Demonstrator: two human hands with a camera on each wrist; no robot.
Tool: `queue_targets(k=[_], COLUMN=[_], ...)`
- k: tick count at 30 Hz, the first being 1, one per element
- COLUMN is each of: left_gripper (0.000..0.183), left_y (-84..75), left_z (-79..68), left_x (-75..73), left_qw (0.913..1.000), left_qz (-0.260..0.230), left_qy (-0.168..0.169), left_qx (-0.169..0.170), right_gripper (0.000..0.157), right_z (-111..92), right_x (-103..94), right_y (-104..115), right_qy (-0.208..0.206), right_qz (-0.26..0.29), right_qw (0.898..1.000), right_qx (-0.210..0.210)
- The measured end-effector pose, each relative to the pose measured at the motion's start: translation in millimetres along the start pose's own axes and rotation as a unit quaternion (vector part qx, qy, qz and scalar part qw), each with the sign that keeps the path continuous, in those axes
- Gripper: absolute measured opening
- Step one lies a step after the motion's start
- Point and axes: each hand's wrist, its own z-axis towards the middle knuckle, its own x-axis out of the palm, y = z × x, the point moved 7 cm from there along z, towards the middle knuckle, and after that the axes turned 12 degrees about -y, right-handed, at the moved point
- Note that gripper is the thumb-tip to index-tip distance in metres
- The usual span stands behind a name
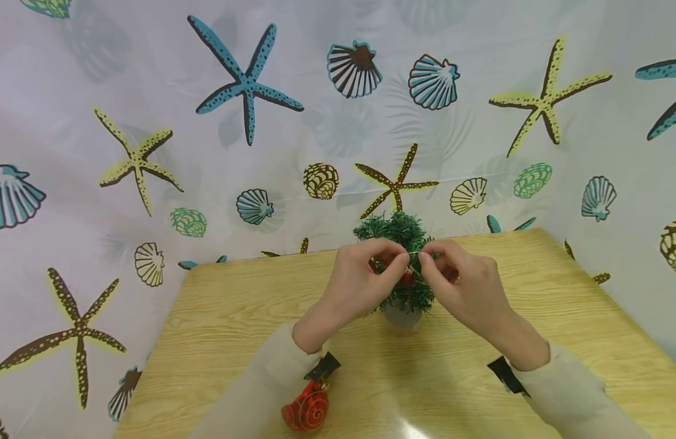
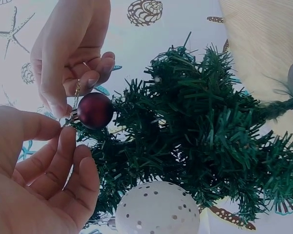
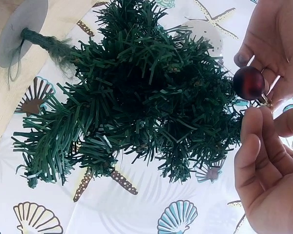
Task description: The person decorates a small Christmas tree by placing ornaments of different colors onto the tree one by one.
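Note:
A small green artificial Christmas tree (image 1: 395, 228) stands on a grey round base (image 1: 402, 317). In front of its upper part, my left hand (image 1: 365, 274) and right hand (image 1: 464, 280) face each other, thumbs and forefingers pinching a thin gold cord (image 1: 413, 252) between them. From the cord's cap hangs a dark red bauble (image 2: 95, 111), close against the branches. The left wrist view has my left hand (image 2: 49, 165) below the bauble's cap and my right hand (image 2: 73, 53) above it. A white bauble with silver dots (image 2: 157, 209) is at the tree's side.
On the wooden table (image 1: 233, 317), a shiny red ornament with a gold swirl (image 1: 307, 410) lies near the front, beside my left sleeve (image 1: 261, 378). A white cloth (image 1: 327, 122) printed with starfish and shells hangs behind and along the sides.

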Motion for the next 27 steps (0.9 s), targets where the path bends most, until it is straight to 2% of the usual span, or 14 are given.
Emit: queue_targets(k=[14,21,27], left_gripper=[0.015,0.015,0.014], left_y=[2.5,3.7,7.7], left_z=[5.6,4.8,2.0], left_x=[0.7,2.4,6.0], left_qw=[0.9996,0.9994,0.9982], left_qz=[0.022,0.032,0.046], left_qy=[-0.014,-0.002,0.020], left_qx=[-0.013,-0.014,-0.032], right_gripper=[0.006,0.008,0.006], right_z=[0.6,-0.3,-3.5], right_x=[3.1,2.6,3.4], right_y=[-4.1,-3.4,-4.5], right_qy=[-0.009,-0.014,0.003], right_qz=[-0.032,-0.030,-0.048], right_qw=[0.999,0.999,0.999], right_qx=[0.004,-0.002,0.000])
